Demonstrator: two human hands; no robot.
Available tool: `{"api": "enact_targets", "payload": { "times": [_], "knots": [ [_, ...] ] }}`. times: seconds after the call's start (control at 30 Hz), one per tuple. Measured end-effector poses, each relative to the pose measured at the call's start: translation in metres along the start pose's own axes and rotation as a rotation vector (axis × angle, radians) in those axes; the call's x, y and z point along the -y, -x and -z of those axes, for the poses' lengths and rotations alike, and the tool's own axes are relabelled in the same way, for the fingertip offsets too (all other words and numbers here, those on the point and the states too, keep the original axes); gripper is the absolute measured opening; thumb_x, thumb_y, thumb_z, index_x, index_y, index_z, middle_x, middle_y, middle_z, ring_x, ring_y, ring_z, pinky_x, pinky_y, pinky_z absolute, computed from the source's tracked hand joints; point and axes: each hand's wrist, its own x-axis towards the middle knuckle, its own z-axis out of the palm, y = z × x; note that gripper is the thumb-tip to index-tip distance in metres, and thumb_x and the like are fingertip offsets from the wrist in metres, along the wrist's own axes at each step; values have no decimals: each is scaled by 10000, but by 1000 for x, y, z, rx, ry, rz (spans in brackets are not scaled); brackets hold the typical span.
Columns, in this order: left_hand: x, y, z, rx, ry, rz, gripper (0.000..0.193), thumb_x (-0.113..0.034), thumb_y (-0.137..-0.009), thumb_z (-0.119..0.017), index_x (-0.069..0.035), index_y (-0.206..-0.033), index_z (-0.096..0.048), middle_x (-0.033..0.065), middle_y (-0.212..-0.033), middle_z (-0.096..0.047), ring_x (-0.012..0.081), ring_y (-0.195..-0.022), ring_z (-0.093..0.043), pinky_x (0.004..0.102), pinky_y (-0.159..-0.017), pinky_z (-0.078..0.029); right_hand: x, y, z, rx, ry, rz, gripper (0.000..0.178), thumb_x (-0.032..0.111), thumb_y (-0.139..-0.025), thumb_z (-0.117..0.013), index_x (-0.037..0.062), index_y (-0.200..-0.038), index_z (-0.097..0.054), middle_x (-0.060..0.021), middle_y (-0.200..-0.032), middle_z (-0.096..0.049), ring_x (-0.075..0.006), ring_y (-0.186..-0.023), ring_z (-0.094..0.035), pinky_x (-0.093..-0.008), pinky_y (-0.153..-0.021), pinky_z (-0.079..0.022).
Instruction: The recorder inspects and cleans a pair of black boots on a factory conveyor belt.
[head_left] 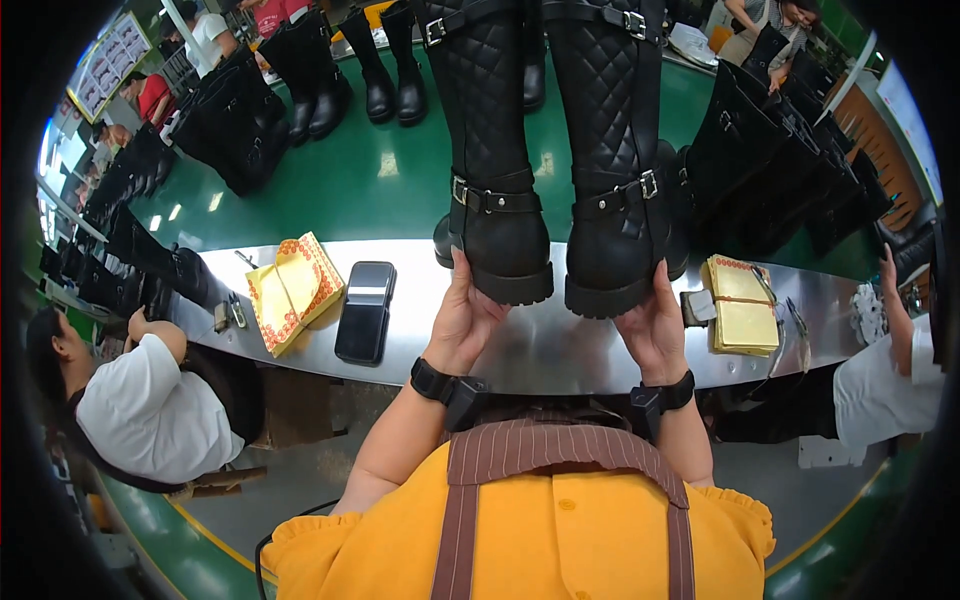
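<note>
Two tall black boots with quilted shafts and buckled ankle straps stand upright side by side before me, heels toward me. My left hand point(465, 322) is closed on the left boot point(492, 225), thumb up along the heel and fingers under the lugged sole. In the same way my right hand point(652, 328) grips the right boot point(612, 235) low on its outer side. The boots' tops run past the upper edge of the view, and their soles partly hide my fingers. A black band with a small box is on each wrist.
On the metal table edge point(540, 350) lie a black phone point(365, 312), a left stack of yellow paper point(295, 290) and a right one point(742, 305). More black boots point(770, 150) crowd the green surface. A person in white point(160, 410) sits left; another point(895, 375) is right.
</note>
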Motion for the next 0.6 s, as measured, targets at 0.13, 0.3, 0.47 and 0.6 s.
{"api": "enact_targets", "payload": {
  "times": [0.13,0.3,0.47,0.6],
  "knots": [
    [1,4,-3,-3,-17,-24,632,-502,-916,-518,-129,-1403,-367,80,-1376,-504,232,-1242,-516,384,-1019,-461,-2,-2,-3,-47,-12,26,500,385,-977,-520,58,-1344,-428,-96,-1317,-526,-237,-1186,-532,-399,-994,-452],
    [1,3,-4,28,-80,-45,642,-496,-930,-502,-103,-1414,-351,86,-1394,-493,228,-1269,-494,388,-1058,-425,-2,-4,1,-56,2,42,472,384,-973,-531,62,-1311,-460,-92,-1269,-555,-231,-1150,-554,-385,-961,-475],
    [5,2,-1,-6,-105,-59,620,-506,-957,-454,-114,-1424,-342,71,-1401,-489,222,-1260,-500,405,-1050,-398,-6,-6,8,-32,88,62,521,411,-980,-496,93,-1384,-415,-102,-1398,-474,-280,-1251,-492,-449,-1034,-428],
    [7,2,2,68,-66,-55,646,-456,-966,-462,-114,-1477,-262,78,-1489,-380,245,-1357,-386,438,-1130,-305,-12,-8,11,93,-11,48,572,427,-987,-462,87,-1434,-357,-117,-1445,-433,-301,-1279,-462,-472,-1081,-356]
  ]
}}
